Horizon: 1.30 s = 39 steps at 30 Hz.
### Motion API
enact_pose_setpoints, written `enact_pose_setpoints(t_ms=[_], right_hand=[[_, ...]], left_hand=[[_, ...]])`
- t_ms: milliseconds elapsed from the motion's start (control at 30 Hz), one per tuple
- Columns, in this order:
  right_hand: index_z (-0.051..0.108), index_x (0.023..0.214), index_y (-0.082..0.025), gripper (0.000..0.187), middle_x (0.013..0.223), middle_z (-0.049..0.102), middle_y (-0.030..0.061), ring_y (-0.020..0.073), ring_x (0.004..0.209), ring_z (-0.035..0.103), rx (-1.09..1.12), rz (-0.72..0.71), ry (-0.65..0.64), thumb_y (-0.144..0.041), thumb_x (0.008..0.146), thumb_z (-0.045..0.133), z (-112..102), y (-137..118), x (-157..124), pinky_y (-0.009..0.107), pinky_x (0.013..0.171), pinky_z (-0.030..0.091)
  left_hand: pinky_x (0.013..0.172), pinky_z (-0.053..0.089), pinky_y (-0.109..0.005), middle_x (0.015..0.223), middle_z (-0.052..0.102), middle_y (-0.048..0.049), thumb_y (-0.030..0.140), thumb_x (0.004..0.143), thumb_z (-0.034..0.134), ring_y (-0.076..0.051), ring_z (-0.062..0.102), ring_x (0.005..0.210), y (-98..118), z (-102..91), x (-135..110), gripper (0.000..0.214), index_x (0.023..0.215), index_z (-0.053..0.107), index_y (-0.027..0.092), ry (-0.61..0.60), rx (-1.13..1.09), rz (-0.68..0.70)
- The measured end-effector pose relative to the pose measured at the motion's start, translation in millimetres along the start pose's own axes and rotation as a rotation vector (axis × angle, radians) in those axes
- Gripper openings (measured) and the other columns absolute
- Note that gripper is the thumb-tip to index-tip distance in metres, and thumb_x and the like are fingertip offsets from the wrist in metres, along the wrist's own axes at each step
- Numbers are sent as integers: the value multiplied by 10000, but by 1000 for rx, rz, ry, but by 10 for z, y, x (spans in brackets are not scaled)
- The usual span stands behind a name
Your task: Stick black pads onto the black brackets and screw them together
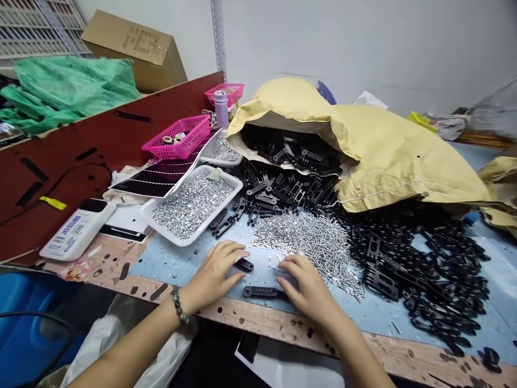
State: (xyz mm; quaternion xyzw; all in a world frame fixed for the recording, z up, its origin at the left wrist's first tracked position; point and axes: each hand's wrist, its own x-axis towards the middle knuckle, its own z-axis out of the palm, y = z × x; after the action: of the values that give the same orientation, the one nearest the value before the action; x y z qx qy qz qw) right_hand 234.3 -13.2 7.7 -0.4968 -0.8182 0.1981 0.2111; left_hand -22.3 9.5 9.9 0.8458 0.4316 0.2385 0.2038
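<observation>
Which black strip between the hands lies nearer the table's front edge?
The front black strip, its end by the right hand; the other black strip, at the left hand, lies farther back.

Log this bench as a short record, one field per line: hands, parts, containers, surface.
Left hand: by a short black piece; grip unclear; beaded bracelet on the wrist (hand)
Right hand: thumb and fingers apart, beside small loose metal pieces
Between hands, near edge: perforated black bar
Loose hardware: silver pile beyond the right hand
Black parts: heap to the right
Containers: white tray of small metal pieces; pink basket; open yellow sack of black parts
Surface: blue covering
</observation>
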Motion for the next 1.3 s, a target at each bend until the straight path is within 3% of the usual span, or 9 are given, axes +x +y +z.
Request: enact_pose_setpoints(t_ms=[100, 267, 433, 533, 633, 767, 900, 1167, 1300], right_hand=[[548, 1087, -221, 241, 1051, 583, 70, 230, 972, 529, 35, -55, -71, -207, 855, 611, -21, -47, -181, 380, 824, 467], [555, 1058, -191, 182, 910, 615, 77, 217, 833, 539, -25, -165, 44, -116, 912, 475, 217, -85, -463, 365, 714, 457], [552, 1080, -191, 196, 918, 612, 78, 206, 826, 543, 53, -163, 89, -115, 909, 493, 296, -110, -590, 353, 713, 457], [553, 1082, -198, 191, 921, 597, 77, 198, 854, 553, 156, -104, 169, -141, 936, 443, 256, -80, -455, 332, 724, 474], [576, 1093, -199, 232, 922, 585, 86, 208, 856, 544, 48, 0, 279, -157, 948, 400, 230, -30, -217, 345, 727, 476], [650, 998, -208, 224, 883, 597, 88, 222, 806, 515, -180, 14, 197, -169, 929, 440, 259, -20, -72, 367, 696, 457], [637, 965, -204, 181, 875, 586, 83, 213, 818, 520, -43, 3, 185, -178, 927, 462, 288, -72, -234, 366, 705, 468], [469, 1228, -221, 321, 1079, 590, 99, 220, 982, 551, 152, 64, 329, -137, 919, 453, 219, -87, -432, 391, 824, 487], [540, 1153, -229, 272, 999, 627, 77, 222, 925, 560, 91, -60, 239, -121, 906, 500, 268, -56, -475, 398, 798, 496]], left_hand=[[978, 369, -467, 1216, 556, -78, 170, 882, 556, -259, 455, 1166, 83, -25, 0, 369, 1242, 514, 241, -39, 75, 51], [938, 402, -434, 1153, 578, -74, 184, 885, 551, -250, 485, 1104, 290, -65, -142, 335, 1216, 523, 226, -70, 24, 72], [845, 466, -411, 1084, 602, -70, 197, 848, 609, -251, 535, 997, 503, 124, -358, 378, 1213, 514, 211, -203, -29, 85], [746, 493, -362, 969, 625, -53, 103, 902, 475, -216, 568, 888, 494, 238, -382, 264, 1130, 559, 206, -155, -39, 34], [797, 502, -353, 987, 630, -54, 134, 924, 456, -207, 576, 935, 402, 211, -362, 243, 1125, 565, 215, -63, -140, -49], [854, 504, -352, 1046, 623, -53, 208, 924, 484, -207, 583, 999, 302, 81, -353, 226, 1131, 568, 241, 13, -273, -222], [869, 500, -348, 1066, 626, -44, 240, 906, 518, -211, 591, 1012, 289, 68, -323, 213, 1106, 590, 248, 83, -293, -310], [847, 492, -357, 1016, 616, -49, 143, 926, 478, -202, 554, 976, 485, 281, -86, 267, 1154, 591, 223, -34, -166, -113], [767, 495, -347, 941, 613, -48, 114, 930, 462, -203, 540, 897, 497, 389, -63, 258, 1119, 612, 207, -92, -28, 5]])
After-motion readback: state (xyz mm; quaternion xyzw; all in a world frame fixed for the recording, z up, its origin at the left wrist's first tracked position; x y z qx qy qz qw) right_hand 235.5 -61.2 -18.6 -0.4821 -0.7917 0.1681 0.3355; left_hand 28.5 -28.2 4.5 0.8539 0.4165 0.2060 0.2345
